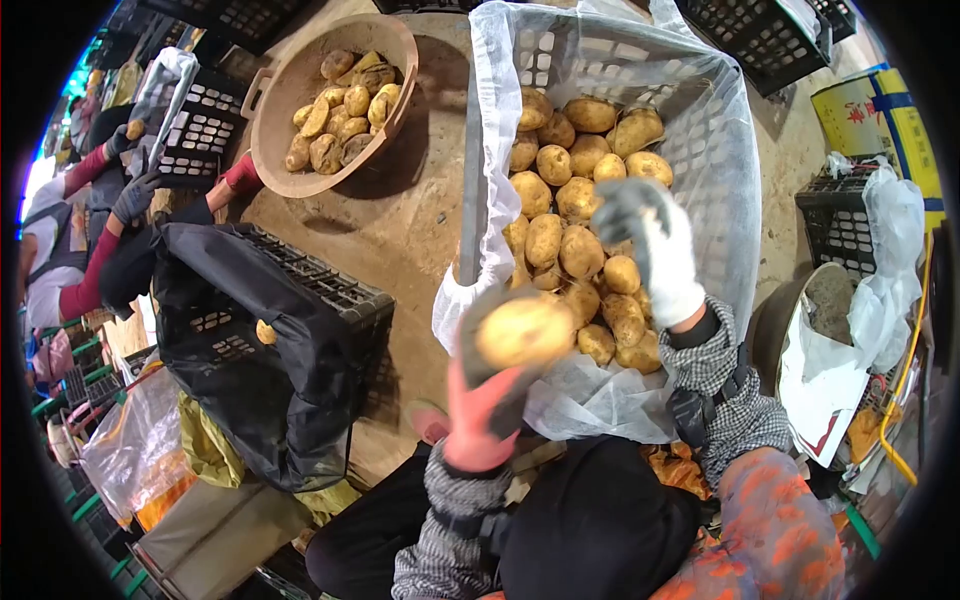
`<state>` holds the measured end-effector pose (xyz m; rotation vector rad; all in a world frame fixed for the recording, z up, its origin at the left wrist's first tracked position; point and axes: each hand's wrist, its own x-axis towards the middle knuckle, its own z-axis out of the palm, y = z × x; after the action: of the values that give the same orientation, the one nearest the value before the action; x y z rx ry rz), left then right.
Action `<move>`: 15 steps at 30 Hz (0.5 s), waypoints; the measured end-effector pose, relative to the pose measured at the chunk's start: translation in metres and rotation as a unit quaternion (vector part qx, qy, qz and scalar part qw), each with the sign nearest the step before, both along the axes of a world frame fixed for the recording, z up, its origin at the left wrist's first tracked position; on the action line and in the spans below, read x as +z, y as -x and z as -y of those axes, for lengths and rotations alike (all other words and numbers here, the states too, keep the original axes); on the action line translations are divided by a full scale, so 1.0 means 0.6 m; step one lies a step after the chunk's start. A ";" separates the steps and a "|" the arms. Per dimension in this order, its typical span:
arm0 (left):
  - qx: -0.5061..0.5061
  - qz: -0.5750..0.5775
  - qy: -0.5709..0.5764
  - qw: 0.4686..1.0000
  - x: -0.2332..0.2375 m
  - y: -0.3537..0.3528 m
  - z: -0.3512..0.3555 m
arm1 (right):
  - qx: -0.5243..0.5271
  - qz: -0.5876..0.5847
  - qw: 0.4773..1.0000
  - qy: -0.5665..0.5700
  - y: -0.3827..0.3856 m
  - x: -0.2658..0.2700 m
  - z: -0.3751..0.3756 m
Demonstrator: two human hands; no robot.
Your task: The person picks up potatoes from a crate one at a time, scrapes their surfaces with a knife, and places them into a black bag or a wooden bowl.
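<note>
My left hand [487, 395], in a pink and dark glove, is closed around a potato [525, 330] raised over the near left edge of the crate; both are blurred. My right hand [655, 250], in a white glove with grey fingers, hovers over the potatoes with its fingers apart and somewhat blurred. I see nothing held in it. Below it, a pile of potatoes [580, 200] lies in a plastic crate [475, 170] lined with thin white fabric [690, 150]. The lining hangs over the rim toward my knees.
At the upper left, a brown basin [268, 150] holds more potatoes. A black crate [340, 285] draped with dark cloth [220, 270] stands on my left. Another person's gloved hand [135, 200] shows farther left. A round tub [785, 310] and plastic sheeting [890, 270] are at the right.
</note>
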<state>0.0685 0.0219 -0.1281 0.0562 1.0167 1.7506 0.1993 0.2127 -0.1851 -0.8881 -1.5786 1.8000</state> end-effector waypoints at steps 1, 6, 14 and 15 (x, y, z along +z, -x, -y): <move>0.059 -0.044 -0.031 0.997 -0.016 0.015 0.033 | -0.072 0.021 0.997 0.011 0.005 0.003 -0.018; 0.307 -0.008 -0.192 0.932 0.021 0.204 0.155 | -0.017 0.094 0.990 -0.099 0.023 -0.051 -0.018; 0.258 -0.067 -0.123 0.956 0.024 0.175 0.119 | 0.286 0.383 0.734 -0.482 0.086 -0.137 0.026; 0.202 -0.070 -0.100 0.972 0.036 0.130 0.067 | 0.337 0.406 0.737 -0.423 0.098 -0.133 0.016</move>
<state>-0.0098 -0.0183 -0.1065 0.1086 0.9986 2.2448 0.1403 0.2031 -0.2646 -0.6698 -3.2247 0.7104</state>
